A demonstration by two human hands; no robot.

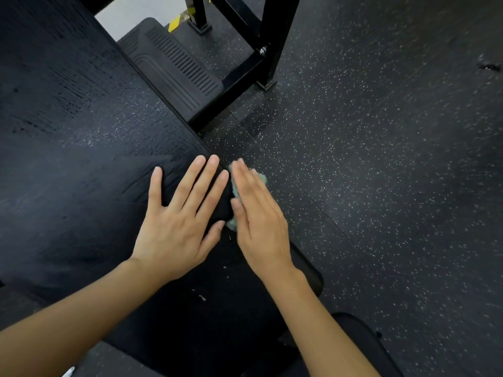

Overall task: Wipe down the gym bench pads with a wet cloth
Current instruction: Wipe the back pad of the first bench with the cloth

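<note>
At black pad (81, 164) edge | flat right hand (260, 224) presses fuzzy teal cloth (233, 184)

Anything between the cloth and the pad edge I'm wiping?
Nothing visible. The right hand presses the cloth straight against the bench pad side edge. The left hand rests flat on the pad's top beside it, not in the way.

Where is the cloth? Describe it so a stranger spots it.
Start at the big black bench pad on the left and follow its right edge. The cloth is pressed against that edge under the flat right hand. It is the only pale green thing there.
</note>
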